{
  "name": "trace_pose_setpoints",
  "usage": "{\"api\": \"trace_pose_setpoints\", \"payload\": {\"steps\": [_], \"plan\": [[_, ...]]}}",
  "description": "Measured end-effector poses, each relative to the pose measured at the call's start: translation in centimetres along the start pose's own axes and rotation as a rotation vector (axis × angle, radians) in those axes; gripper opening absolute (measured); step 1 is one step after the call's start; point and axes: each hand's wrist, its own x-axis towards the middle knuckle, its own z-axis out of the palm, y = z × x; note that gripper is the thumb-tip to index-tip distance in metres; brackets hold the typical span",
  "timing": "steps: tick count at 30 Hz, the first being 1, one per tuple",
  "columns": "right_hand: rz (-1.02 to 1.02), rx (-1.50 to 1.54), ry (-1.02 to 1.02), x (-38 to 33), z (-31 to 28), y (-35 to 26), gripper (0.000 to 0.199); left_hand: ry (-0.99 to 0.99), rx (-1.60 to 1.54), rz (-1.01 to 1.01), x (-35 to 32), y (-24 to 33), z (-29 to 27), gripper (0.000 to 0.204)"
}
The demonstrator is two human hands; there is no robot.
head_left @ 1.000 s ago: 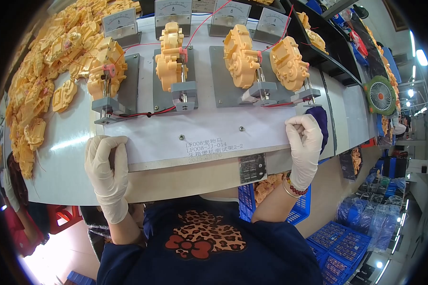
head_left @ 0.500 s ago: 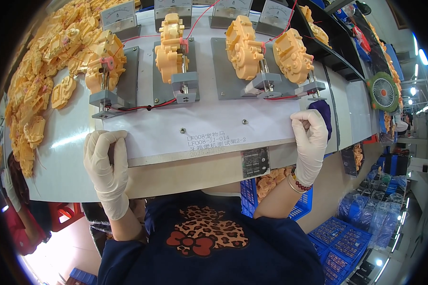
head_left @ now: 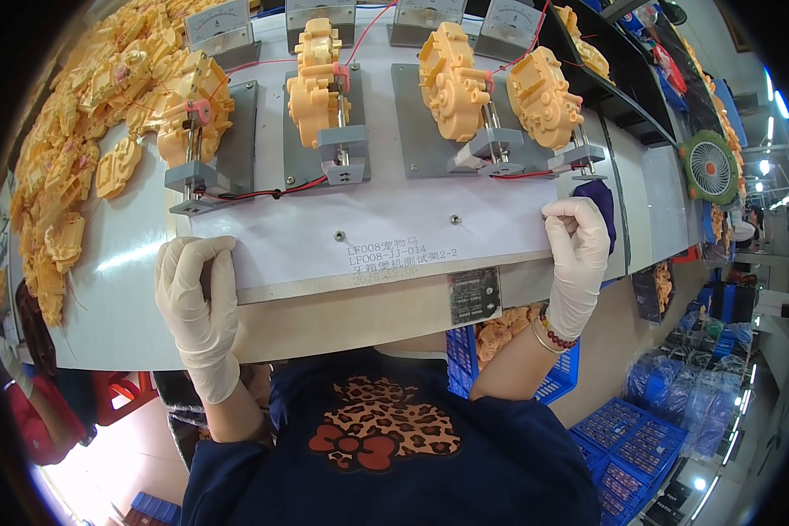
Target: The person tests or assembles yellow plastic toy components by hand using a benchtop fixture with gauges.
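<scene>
My left hand (head_left: pixel 196 302), in a white glove, is closed at the left front corner of a white fixture board (head_left: pixel 307 250), its fingers curled over. At the board's right end my right hand (head_left: pixel 577 250), gloved too, is closed with fingertips pinched together on the edge. A dark purple cloth or pad (head_left: pixel 598 206) lies beside it. Across the board stand several yellow plastic gearboxes (head_left: pixel 316 83), mounted on grey plates with grey clamp blocks (head_left: pixel 342 140) and metal rods. Red and black wires run along them. What lies inside each curled hand is mostly hidden.
Several analog meters (head_left: pixel 316 13) stand behind the fixtures. A large heap of yellow gearboxes (head_left: pixel 88 105) covers the table's left. At right are a dark shelf (head_left: pixel 618 101) and a green fan (head_left: pixel 711 167). Blue crates (head_left: pixel 609 438) sit below; a co-worker's arm (head_left: pixel 48 408) shows far left.
The view has shifted slightly, so the board and gearboxes sit a little higher and further right in the picture. Both hands keep the same closed posture at the board's ends.
</scene>
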Motion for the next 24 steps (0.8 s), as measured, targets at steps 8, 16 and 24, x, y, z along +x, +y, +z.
{"api": "trace_pose_setpoints", "payload": {"steps": [8, 16, 24], "plan": [[0.003, 0.004, 0.011, -0.12, 0.17, -0.12, 0.011, -0.005, 0.007, -0.008, -0.06, 0.01, -0.05, 0.014], [0.0, 0.02, 0.006, -0.15, 0.14, -0.14, 0.011, 0.003, 0.009, -0.009, -0.1, -0.09, -0.01, 0.014], [0.018, -0.034, -0.001, -0.36, 0.01, -0.36, 0.01, -0.046, -0.005, -0.038, 0.02, 0.02, -0.23, 0.017]]}}
